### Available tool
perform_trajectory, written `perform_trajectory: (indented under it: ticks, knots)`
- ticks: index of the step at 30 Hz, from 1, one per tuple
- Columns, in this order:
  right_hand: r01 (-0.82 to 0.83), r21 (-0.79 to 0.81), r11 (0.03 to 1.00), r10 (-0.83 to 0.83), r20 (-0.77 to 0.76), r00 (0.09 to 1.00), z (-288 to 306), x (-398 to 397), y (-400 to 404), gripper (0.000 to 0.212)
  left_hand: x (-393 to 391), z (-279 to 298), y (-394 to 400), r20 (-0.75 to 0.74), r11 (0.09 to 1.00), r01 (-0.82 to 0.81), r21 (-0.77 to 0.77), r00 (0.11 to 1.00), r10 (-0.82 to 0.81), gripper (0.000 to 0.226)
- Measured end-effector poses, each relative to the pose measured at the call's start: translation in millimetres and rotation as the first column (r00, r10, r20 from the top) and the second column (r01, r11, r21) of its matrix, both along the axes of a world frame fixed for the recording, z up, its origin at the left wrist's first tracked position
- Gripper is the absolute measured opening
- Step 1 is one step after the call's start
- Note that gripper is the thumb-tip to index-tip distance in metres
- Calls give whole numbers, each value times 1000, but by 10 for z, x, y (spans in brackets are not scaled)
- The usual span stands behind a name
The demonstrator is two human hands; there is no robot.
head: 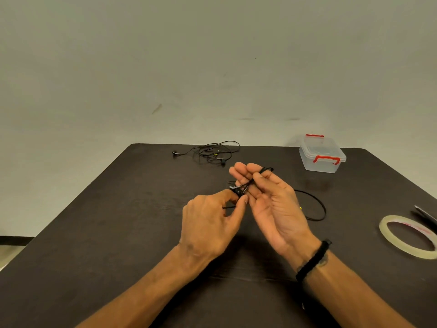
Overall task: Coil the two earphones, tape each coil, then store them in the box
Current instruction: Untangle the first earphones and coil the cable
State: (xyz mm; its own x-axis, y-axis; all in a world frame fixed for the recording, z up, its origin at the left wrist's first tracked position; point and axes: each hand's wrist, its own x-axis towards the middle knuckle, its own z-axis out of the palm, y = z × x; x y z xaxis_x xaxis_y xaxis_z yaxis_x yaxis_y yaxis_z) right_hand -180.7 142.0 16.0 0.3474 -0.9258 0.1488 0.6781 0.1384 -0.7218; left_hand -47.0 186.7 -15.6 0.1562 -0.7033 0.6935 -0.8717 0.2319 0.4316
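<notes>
Head view: both hands work the first earphone (246, 188) above the table (118, 233); left hand (210, 223) pinches the cord between thumb and forefinger; right hand (272, 204), fingers nearly straight, carries loops, thumb pressing; slack trails right; cord looks light, limp, springy, best pinched where loops cross; second earphone (210, 153) lies tangled far off; box (322, 156) and tape (409, 235) wait right.

I see dim, even light from overhead with a greenish cast. The dark brown matte table (99, 233) carries a soft shadow beneath the left hand (210, 223) and right hand (272, 202). Wide-angle distortion stretches the translucent tape roll (387, 235) far right of the right hand; detail is soft throughout, without glare.
</notes>
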Motion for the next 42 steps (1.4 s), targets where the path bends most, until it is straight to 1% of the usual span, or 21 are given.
perform_trajectory:
  ticks: [4,7,11,13,16,18,20,22,23,24,25,26,27,28,29,31,34,37,39,42]
  knots:
    - [-4,76,997,1,42,999,45,-39,-11,21,-6,-33,-9,238,1000,0,-14,971,3,34]
    - [-9,146,989,-5,97,995,66,-54,-36,23,-28,-59,-14,341,999,-33,21,940,24,40]
    - [4,150,989,-18,96,995,50,-31,-57,24,-25,-54,-23,333,996,-67,55,942,45,42]
    - [27,135,991,-39,88,995,53,-37,-70,23,9,-47,-33,301,994,-49,94,953,18,44]
    - [122,102,987,-131,86,988,90,-111,-139,21,73,-69,-47,283,983,82,163,951,-126,47]
    - [217,104,971,-226,79,971,107,-173,-218,20,92,-55,-48,308,968,183,173,923,-229,48]
    - [307,95,947,-311,29,950,93,-205,-278,21,103,-18,-59,330,957,246,154,900,-285,48]
    - [378,28,926,-375,-69,924,39,-181,-292,20,123,29,-75,345,959,259,119,895,-284,49]
    - [418,-56,907,-421,-157,893,1,-158,-277,20,145,50,-79,354,962,252,107,894,-274,49]
    - [449,-185,874,-485,-267,833,-37,-143,-254,20,172,72,-76,357,964,248,93,896,-265,48]
    - [447,-340,827,-554,-364,748,-75,-136,-235,21,204,97,-71,348,966,250,65,902,-257,46]
    - [405,-480,778,-611,-433,663,-104,-136,-216,21,242,126,-66,323,967,255,27,913,-250,44]
    - [340,-576,744,-642,-474,602,-130,-135,-208,22,283,163,-61,286,966,259,-12,926,-245,43]
    - [276,-620,734,-643,-504,577,-146,-140,-199,22,325,202,-60,246,965,256,-50,940,-236,42]
    - [222,-627,747,-618,-531,580,-153,-137,-188,22,367,234,-64,214,966,243,-87,952,-220,42]
    - [124,-590,798,-530,-588,612,-155,-112,-164,23,423,278,-62,187,966,210,-150,966,-180,40]
    - [-45,-486,873,-338,-669,662,-128,-55,-90,29,436,302,-35,192,956,190,-223,970,-148,37]
    - [-183,-378,908,-157,-710,687,-115,-9,-17,29,438,317,-29,186,948,168,-270,975,-120,39]
    - [-246,-308,919,-41,-695,718,-92,4,33,32,449,314,-43,162,949,154,-274,980,-112,38]
    - [-338,-181,924,168,-600,782,2,7,109,33,470,316,-56,94,962,129,-241,990,-110,37]
